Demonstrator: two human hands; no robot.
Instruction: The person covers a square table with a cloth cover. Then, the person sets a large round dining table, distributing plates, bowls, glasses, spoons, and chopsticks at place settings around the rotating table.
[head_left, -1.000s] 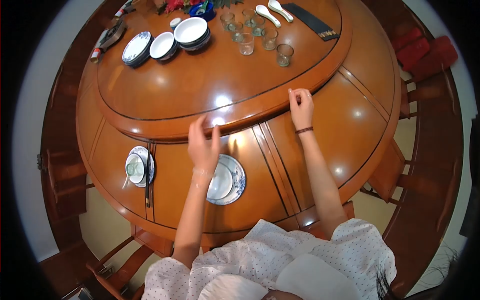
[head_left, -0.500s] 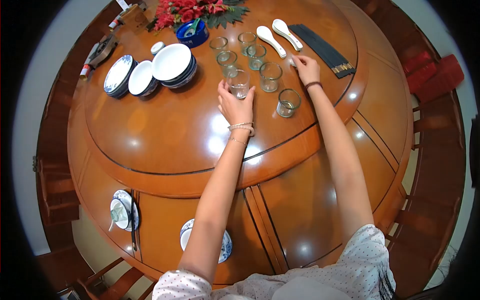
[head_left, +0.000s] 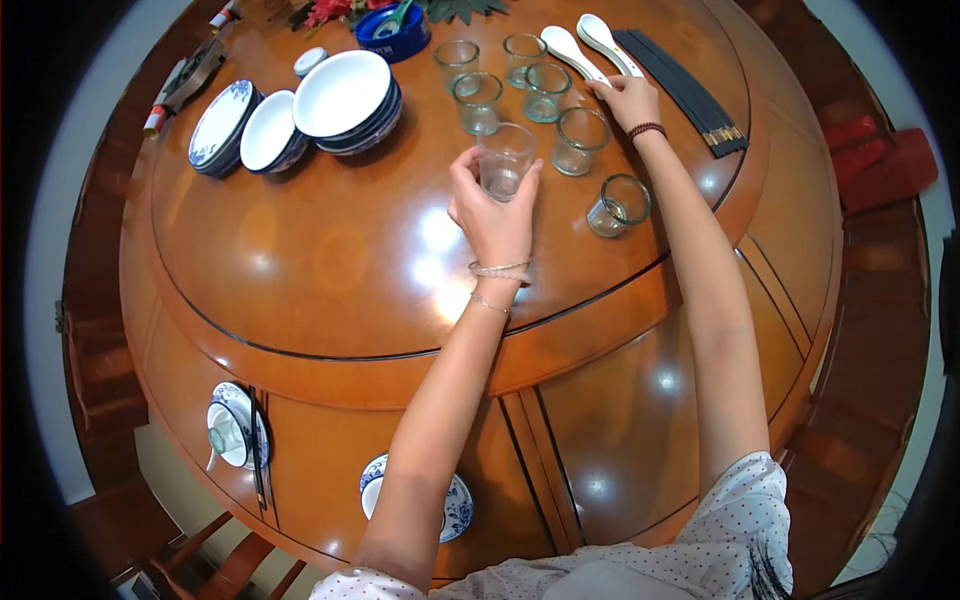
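Observation:
My left hand (head_left: 495, 205) is wrapped around a clear drinking glass (head_left: 506, 165), its thumb on the right side. Several more glasses with thick greenish rims stand close by, one of them a lone glass (head_left: 618, 208) to the right. My right hand (head_left: 630, 100) has its fingers pinched at the handle end of a white soup spoon (head_left: 572, 52); the exact fingertip contact is partly hidden. Beside it lies another white spoon (head_left: 605, 42), its handle end also by this hand. A row of black chopsticks (head_left: 685, 95) lies just right of the hand.
On the wooden turntable (head_left: 330, 280), stacked bowls (head_left: 345, 95) and plates (head_left: 222, 125) stand left. A blue ashtray-like dish (head_left: 393, 42) and red flowers are behind. The lower table (head_left: 620, 420) bears a place setting (head_left: 240, 425) and another plate (head_left: 458, 505), partly behind my left arm.
The view has shifted, so the tabletop things appear higher. My right hand has moved forward to the spoon handles. My left hand keeps hold of the glass.

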